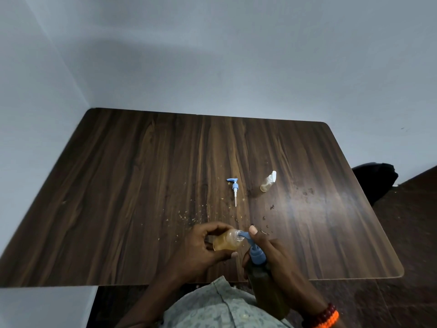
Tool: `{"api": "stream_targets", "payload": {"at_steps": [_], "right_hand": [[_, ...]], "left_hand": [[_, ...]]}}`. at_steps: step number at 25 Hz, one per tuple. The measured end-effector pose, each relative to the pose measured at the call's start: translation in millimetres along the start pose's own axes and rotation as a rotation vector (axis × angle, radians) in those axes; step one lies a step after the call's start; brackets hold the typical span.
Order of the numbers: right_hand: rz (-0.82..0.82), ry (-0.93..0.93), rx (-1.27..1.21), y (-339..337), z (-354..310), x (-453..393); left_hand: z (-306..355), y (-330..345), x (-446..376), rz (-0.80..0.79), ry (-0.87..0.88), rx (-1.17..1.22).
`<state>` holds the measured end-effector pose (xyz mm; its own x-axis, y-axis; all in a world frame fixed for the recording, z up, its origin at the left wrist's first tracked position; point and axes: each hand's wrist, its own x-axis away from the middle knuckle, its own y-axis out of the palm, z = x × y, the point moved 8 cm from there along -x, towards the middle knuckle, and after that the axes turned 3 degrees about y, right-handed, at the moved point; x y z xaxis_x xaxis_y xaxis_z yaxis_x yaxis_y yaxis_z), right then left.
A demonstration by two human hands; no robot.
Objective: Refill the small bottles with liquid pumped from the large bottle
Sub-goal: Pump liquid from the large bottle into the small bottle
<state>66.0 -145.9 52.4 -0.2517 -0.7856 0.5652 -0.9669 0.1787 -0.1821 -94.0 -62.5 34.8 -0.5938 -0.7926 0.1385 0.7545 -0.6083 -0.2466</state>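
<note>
My left hand (203,245) holds a small clear bottle (227,241) of amber liquid, tilted with its open mouth to the right. My right hand (272,252) grips the large dark bottle (264,287), thumb on its blue pump head (253,247). The pump's spout reaches into the small bottle's mouth. A second small bottle (267,181) with a white cap lies on its side farther back on the table. A loose blue pump (234,189) with its white tube lies to the left of it.
The dark wooden table (142,185) stands in a corner of pale walls. Crumbs and dark drops are scattered near the table's middle. A black object (376,178) sits beyond the right edge.
</note>
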Motion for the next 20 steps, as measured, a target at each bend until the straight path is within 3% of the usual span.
{"api": "stream_targets", "payload": {"at_steps": [20], "right_hand": [[-0.041, 0.02, -0.094, 2.4, 2.0, -0.6]], "left_hand": [[0.2, 1.0, 0.2, -0.014, -0.002, -0.011]]}}
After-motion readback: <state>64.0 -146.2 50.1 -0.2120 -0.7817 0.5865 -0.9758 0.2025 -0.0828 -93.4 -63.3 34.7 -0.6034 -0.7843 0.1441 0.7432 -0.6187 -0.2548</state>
